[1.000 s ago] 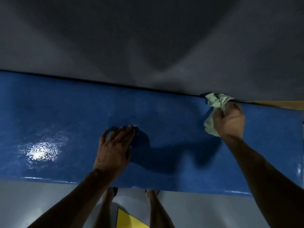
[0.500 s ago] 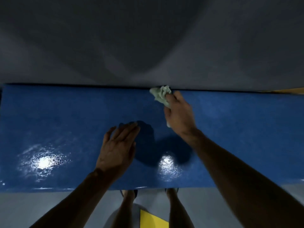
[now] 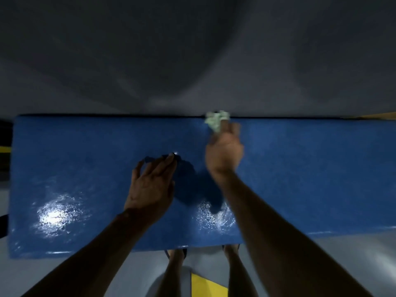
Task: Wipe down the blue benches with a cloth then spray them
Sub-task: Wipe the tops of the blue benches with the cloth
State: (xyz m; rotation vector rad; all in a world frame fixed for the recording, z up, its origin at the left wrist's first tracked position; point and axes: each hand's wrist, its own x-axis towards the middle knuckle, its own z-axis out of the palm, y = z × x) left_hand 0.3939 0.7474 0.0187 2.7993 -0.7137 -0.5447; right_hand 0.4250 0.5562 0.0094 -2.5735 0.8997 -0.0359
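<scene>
The wiping step is in hand: the right hand (image 3: 224, 154) clenches the cloth (image 3: 215, 121) at the far edge of the blue surface (image 3: 310, 163), the left hand (image 3: 151, 185) rests flat with relaxed grip, and next the cloth should probably sweep the unwiped part.

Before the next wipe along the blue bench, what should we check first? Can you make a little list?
1. Cloth held: ok, the right hand grips the pale green cloth.
2. Cloth on the bench: ok, it sits at the far edge by the wall.
3. Left hand steady: ok, it rests flat on the bench top with straight fingers.
4. Path to the bench's left end: ok for things, nothing lies there, but the left hand rests in the middle.
5. Bench already clean: cannot tell, shiny patches show but dirt cannot be judged in this dim light.
6. Spray ready for later: cannot tell, no spray bottle is in view.
</scene>
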